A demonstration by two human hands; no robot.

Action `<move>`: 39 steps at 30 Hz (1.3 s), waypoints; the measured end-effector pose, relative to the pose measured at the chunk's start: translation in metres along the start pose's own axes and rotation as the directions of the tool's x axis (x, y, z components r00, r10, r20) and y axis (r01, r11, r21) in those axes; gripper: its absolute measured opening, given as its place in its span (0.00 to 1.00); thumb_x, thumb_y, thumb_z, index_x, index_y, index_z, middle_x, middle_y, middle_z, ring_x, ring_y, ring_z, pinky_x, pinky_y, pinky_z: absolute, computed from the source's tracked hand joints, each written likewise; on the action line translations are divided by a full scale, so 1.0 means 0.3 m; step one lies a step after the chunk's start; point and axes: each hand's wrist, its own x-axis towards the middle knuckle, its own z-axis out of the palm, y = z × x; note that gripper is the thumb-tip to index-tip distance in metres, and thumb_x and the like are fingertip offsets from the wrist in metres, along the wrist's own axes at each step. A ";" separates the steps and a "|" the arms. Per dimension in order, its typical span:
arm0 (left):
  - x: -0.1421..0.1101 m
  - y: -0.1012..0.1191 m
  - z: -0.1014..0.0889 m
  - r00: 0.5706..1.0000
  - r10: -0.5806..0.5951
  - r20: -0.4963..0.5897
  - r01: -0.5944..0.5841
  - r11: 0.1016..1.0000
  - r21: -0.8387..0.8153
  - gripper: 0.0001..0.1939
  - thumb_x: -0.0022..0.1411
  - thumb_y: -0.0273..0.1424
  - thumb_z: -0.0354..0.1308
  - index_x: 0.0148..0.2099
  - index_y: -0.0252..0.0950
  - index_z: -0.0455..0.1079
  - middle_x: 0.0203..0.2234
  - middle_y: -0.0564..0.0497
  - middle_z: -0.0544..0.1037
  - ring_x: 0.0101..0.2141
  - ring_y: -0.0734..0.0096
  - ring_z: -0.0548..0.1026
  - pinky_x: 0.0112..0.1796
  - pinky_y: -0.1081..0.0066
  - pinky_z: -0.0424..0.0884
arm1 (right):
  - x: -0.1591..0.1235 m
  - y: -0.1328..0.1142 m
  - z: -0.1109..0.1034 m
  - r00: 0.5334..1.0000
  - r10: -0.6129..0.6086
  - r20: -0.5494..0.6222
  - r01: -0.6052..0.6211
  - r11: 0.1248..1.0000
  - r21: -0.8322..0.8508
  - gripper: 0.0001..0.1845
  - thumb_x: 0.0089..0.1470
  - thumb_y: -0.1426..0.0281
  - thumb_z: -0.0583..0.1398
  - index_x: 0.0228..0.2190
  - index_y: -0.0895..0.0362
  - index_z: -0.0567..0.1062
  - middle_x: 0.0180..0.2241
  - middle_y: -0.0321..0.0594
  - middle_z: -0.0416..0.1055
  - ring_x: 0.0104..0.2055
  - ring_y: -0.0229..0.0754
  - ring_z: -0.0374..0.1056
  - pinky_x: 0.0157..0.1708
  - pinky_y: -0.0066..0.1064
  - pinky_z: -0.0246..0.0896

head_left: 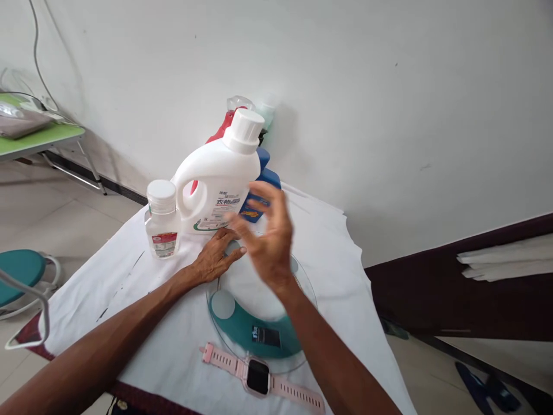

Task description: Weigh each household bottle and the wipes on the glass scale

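Observation:
A round glass scale (253, 334) with a teal band and a small dark display lies on the white cloth. My left hand (216, 253) rests at its far left edge, fingers stretched and thumb apart, close to the base of a large white laundry detergent bottle (218, 164). Raised above the scale, my right hand (272, 236) is slightly blurred, its fingers apart and nothing between them. It overlaps the detergent bottle's right side in view; whether they touch I cannot tell. A pink smartwatch (258, 377) lies along the scale's near edge, its strap laid out.
Left of the detergent stands a clear white-capped bottle (163, 222). Behind it are a blue container (270, 177), a red bottle (222, 128) and a pale green one, partly hidden. A white wall (367, 115) rises behind. A teal stool (21, 275) and green table (47, 139) stand left.

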 end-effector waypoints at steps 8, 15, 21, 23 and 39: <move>0.008 0.065 -0.036 0.993 -0.093 0.077 0.095 0.995 -0.032 0.24 0.75 0.50 0.55 0.59 0.39 0.76 0.60 0.39 0.77 0.63 0.47 0.75 0.68 0.43 0.68 | 0.312 0.412 -0.221 0.928 0.365 -0.077 -0.365 0.931 0.016 0.55 0.28 0.42 0.79 0.54 0.51 0.71 0.61 0.53 0.72 0.67 0.60 0.68 0.67 0.58 0.64; 0.013 0.083 -0.038 0.984 -0.146 0.101 0.151 0.988 -0.040 0.23 0.76 0.50 0.55 0.61 0.41 0.75 0.62 0.41 0.76 0.64 0.50 0.74 0.69 0.44 0.67 | 0.330 0.471 -0.161 0.910 0.369 0.190 -0.414 0.841 0.348 0.36 0.30 0.56 0.82 0.42 0.51 0.80 0.38 0.36 0.82 0.41 0.48 0.77 0.47 0.46 0.78; 0.012 0.082 -0.041 0.983 -0.145 0.110 0.152 0.987 -0.054 0.23 0.76 0.49 0.55 0.61 0.42 0.74 0.63 0.41 0.76 0.66 0.50 0.73 0.71 0.45 0.65 | 0.294 0.456 -0.167 0.900 0.433 -0.053 -0.366 0.816 0.448 0.32 0.26 0.61 0.83 0.33 0.50 0.76 0.32 0.31 0.79 0.35 0.44 0.74 0.41 0.43 0.78; 0.011 0.079 -0.040 0.985 -0.138 0.107 0.145 0.988 -0.059 0.23 0.76 0.50 0.55 0.61 0.41 0.74 0.62 0.41 0.76 0.66 0.50 0.73 0.70 0.45 0.66 | 0.285 0.434 -0.210 0.900 0.413 -0.142 -0.315 0.840 0.442 0.32 0.25 0.62 0.83 0.32 0.50 0.76 0.32 0.30 0.78 0.34 0.43 0.74 0.41 0.43 0.78; 0.018 0.077 -0.046 0.991 -0.098 0.096 0.097 0.995 0.014 0.25 0.80 0.46 0.41 0.59 0.39 0.73 0.58 0.43 0.79 0.62 0.55 0.74 0.69 0.52 0.66 | -0.182 0.094 -0.420 0.870 0.454 -0.193 -0.398 0.877 0.271 0.28 0.28 0.59 0.84 0.29 0.49 0.78 0.28 0.31 0.72 0.31 0.42 0.71 0.37 0.44 0.79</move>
